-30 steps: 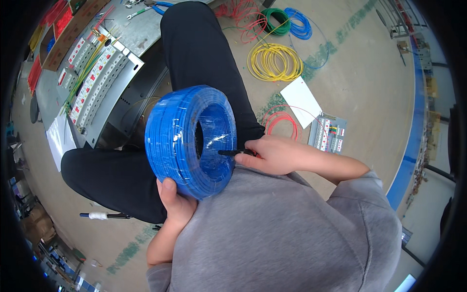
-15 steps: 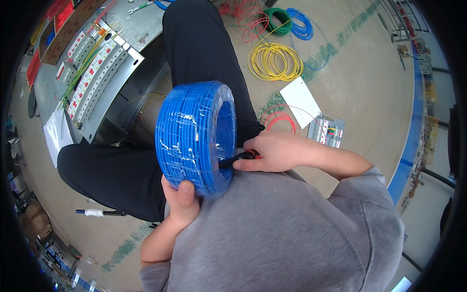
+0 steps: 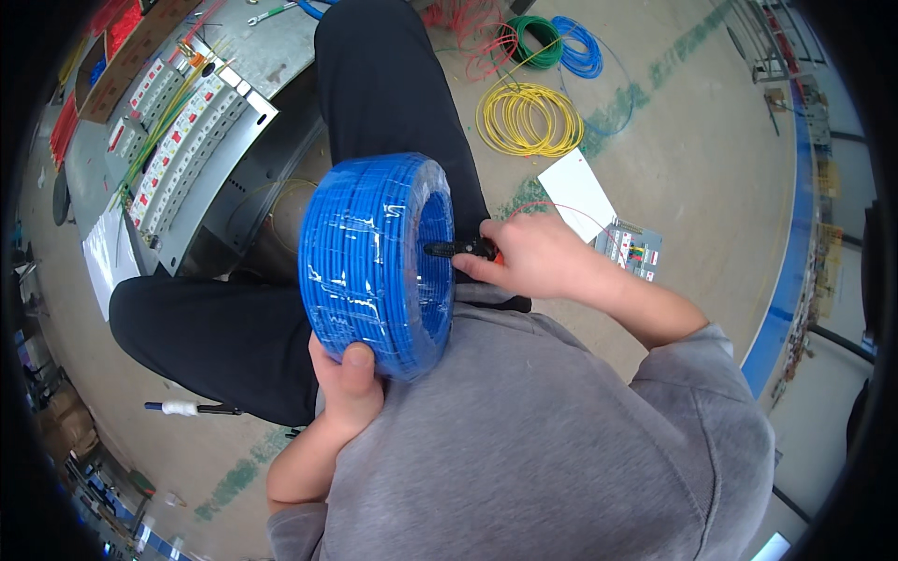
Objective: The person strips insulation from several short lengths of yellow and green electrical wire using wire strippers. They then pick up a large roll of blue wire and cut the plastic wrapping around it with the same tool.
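A thick coil of blue wire [image 3: 360, 252], wrapped in clear film, stands tilted on my lap. My left hand [image 3: 352, 385] grips its lower near edge, thumb on the outer face and the other fingers mostly hidden underneath. In my right hand [image 3: 538, 257] is a pair of pliers or cutters with dark jaws [image 3: 447, 250] and red-and-black handles. The jaws point left into the coil's open centre, close to its inner wall. Whether they touch the wire I cannot tell.
On the metal bench at left sits a panel with rows of breakers [image 3: 182, 154]. Yellow [image 3: 530, 120], green [image 3: 533, 43] and blue wire coils [image 3: 577, 47] lie on the floor ahead. White paper [image 3: 575, 194] and a small breaker unit [image 3: 630, 251] lie at right.
My right hand has moved up and slightly right with the pliers, from the coil's lower opening to about its middle. My left hand and the coil have hardly moved.
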### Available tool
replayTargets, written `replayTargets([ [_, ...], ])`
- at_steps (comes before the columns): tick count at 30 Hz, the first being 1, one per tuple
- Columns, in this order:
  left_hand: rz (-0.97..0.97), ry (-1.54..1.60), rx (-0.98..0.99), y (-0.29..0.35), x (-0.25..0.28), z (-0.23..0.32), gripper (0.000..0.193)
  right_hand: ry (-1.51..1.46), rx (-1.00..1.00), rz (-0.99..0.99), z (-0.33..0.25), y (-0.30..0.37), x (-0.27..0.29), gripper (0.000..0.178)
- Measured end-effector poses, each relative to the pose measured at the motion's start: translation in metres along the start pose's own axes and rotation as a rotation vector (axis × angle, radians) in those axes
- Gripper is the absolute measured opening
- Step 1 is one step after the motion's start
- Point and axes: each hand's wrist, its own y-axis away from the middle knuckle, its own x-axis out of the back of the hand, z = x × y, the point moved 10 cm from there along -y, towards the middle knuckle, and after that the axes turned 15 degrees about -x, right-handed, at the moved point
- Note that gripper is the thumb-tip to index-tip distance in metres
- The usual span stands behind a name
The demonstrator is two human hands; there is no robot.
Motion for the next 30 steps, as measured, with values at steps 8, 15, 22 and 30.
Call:
replayTargets([
  [8,-0.046,-0.025,-0.013,0.002,-0.004,0.0,0.098,-0.041,-0.009,-0.071,0.009,-0.006,-0.006,0.073],
  [15,-0.027,-0.042,-0.033,0.004,-0.002,-0.003,0.099,0.007,0.064,-0.058,0.004,-0.001,-0.009,0.073],
  [22,-0.042,-0.106,-0.038,0.005,-0.002,0.0,0.096,-0.064,0.074,-0.089,0.007,0.008,-0.021,0.072],
  [30,-0.032,-0.082,-0.112,0.0,-0.008,0.008,0.087,-0.017,0.118,0.066,0.013,-0.009,-0.007,0.068],
])
